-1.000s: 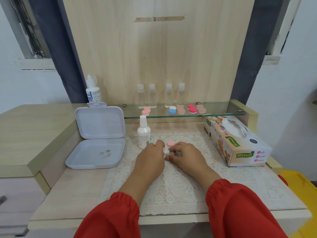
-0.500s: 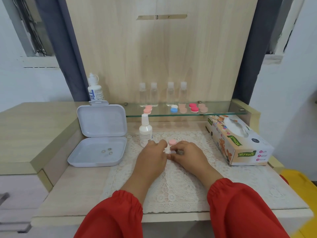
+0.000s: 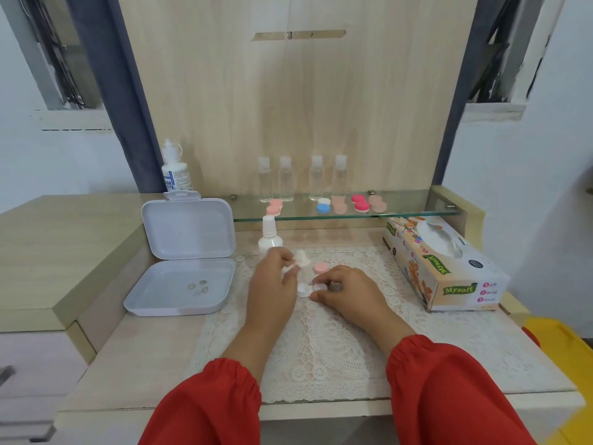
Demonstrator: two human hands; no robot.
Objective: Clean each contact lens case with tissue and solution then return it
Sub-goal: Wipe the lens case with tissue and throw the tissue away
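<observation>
A white contact lens case [image 3: 307,289] lies on the lace mat, and my right hand [image 3: 348,292] pinches its right end. My left hand [image 3: 276,282] pinches a small wad of white tissue [image 3: 296,263] just above and left of the case. One pink cap [image 3: 320,268] rests on the mat behind the case. A small white solution bottle [image 3: 269,239] stands behind my left hand. More lens cases, pink [image 3: 273,207], blue and white [image 3: 323,205] and red [image 3: 360,202], sit on the glass shelf [image 3: 417,209].
An open white box [image 3: 179,284] with a few contact lenses [image 3: 199,288] lies at the left. A tissue box [image 3: 446,268] stands at the right. Several clear bottles [image 3: 300,181] line the shelf's back. A larger eye-solution bottle [image 3: 175,171] stands on the left counter.
My left hand has lifted the tissue wad up and away from the case. My right hand stays on the case. The camera has tilted slightly.
</observation>
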